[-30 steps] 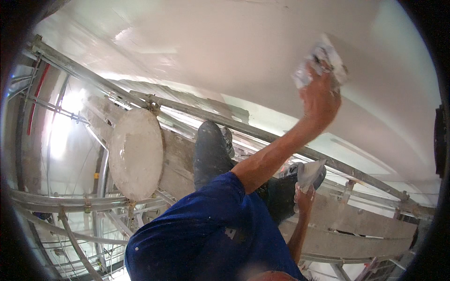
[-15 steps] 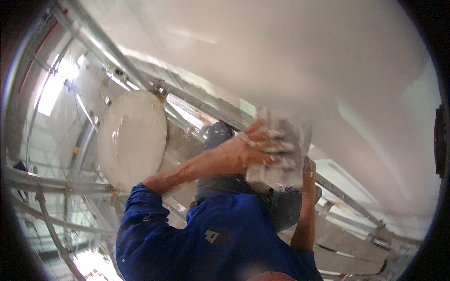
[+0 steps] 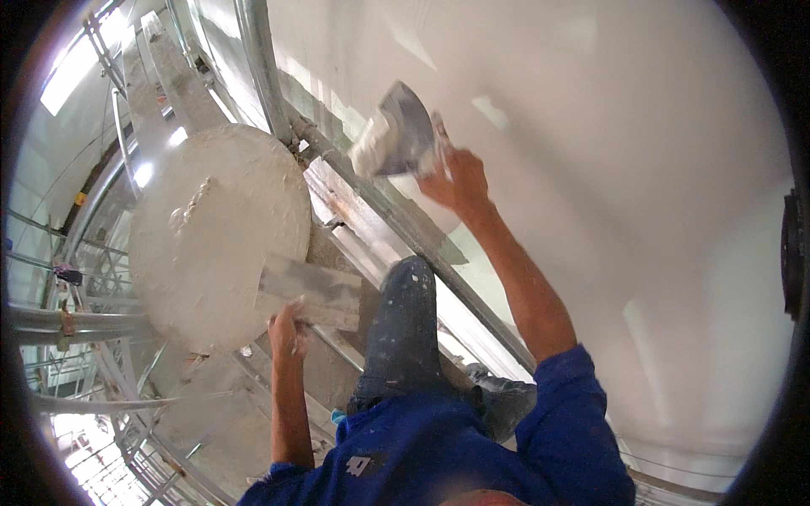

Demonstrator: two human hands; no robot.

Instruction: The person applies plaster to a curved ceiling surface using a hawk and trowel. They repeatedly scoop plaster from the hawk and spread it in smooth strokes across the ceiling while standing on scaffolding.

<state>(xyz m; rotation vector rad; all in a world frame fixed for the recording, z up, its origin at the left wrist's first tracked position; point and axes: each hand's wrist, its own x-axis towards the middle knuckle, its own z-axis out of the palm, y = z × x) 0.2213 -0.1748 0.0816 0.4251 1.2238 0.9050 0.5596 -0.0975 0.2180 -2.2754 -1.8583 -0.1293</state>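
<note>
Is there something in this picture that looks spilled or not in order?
Yes, slightly: white specks mark the dark trousers near the knee, probably stray splashes, since pale paste is on the round board and the blade in the right hand. Nothing else stands out.

left hand [image 3: 288, 329] lower left, on near edge of trowel [image 3: 316, 295]. trowel overlaps right lower part of paste-covered board [image 3: 194, 270], contact unclear. right hand [image 3: 462, 179] farther up and right, scraper [image 3: 409, 126] to its left, wall [image 3: 633, 169] behind. pipe [image 3: 396, 218] between board and wall. knee [image 3: 411, 295] right of trowel. scaffold tubes [image 3: 84, 320] left of board.
</note>
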